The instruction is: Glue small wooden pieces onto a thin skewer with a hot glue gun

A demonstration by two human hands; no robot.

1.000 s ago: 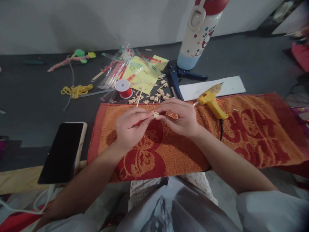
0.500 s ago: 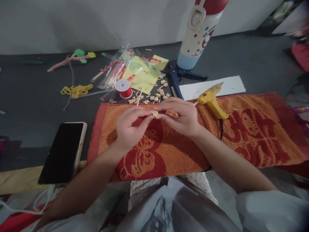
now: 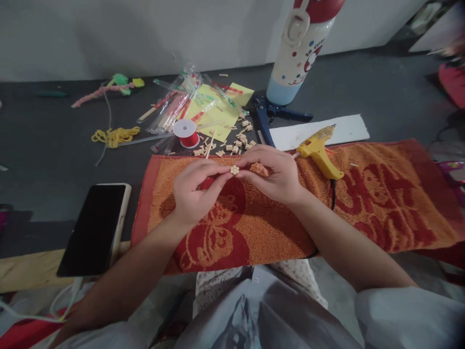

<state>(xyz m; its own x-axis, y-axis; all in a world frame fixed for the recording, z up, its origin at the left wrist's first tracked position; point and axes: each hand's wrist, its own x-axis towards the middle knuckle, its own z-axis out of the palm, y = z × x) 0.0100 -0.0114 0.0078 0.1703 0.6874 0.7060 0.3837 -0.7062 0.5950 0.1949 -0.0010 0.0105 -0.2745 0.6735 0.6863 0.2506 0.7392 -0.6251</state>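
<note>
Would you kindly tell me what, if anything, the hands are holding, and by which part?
The left hand and the right hand together pinch a small bundle of pale stick pieces by its opposite sides, leaving its round ends visible.

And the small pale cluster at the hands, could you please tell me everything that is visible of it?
The small pale cluster shows several round ends packed together in a flower shape. They look like cut wooden sticks. These ends face the camera, so its length cannot be told. It is held over the orange towel, pinched between the left hand on one side and the right hand on the other.
</note>
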